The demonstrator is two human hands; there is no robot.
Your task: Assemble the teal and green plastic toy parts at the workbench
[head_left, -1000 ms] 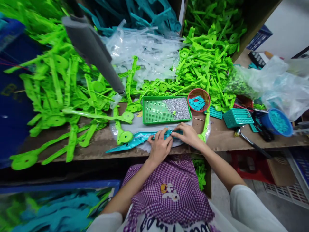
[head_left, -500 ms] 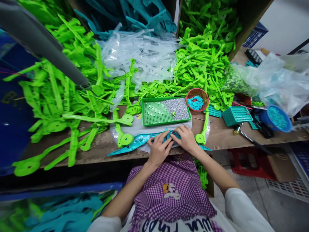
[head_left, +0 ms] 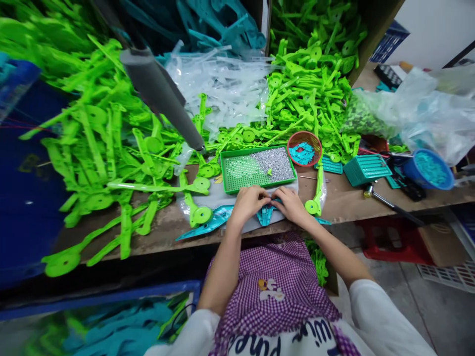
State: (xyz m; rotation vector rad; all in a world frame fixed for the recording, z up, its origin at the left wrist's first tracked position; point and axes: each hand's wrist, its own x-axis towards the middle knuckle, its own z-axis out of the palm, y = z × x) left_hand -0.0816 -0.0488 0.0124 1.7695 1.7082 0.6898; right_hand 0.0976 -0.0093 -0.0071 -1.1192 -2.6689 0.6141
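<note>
A long teal plastic part (head_left: pixel 213 222) with pointed ends lies along the front of the bench. My left hand (head_left: pixel 249 203) is over its middle, fingers bent and pinched at its upper edge. Facing it, my right hand (head_left: pixel 290 202) pinches the same spot, and the fingertips of both hands nearly meet. Any small piece between them is hidden. Just behind the hands is a green perforated tray (head_left: pixel 239 189), its right half filled with small silvery screws. Lime-green arm-shaped parts (head_left: pixel 201 214) flank the teal part on either side.
A grey tapered tool (head_left: pixel 163 94) hangs tip-down left of the tray. Heaped lime-green parts (head_left: pixel 89 138) and clear plastic pieces (head_left: pixel 222 84) cover the back. To the right are a red basket (head_left: pixel 317 152), teal racks (head_left: pixel 367 170), a hammer (head_left: pixel 389 210) and a blue tub (head_left: pixel 450 178).
The grey hanging tool has swung right, towards the tray. My left hand has gone from lying spread over the teal part to pinching at its upper edge. The view has shifted slightly.
</note>
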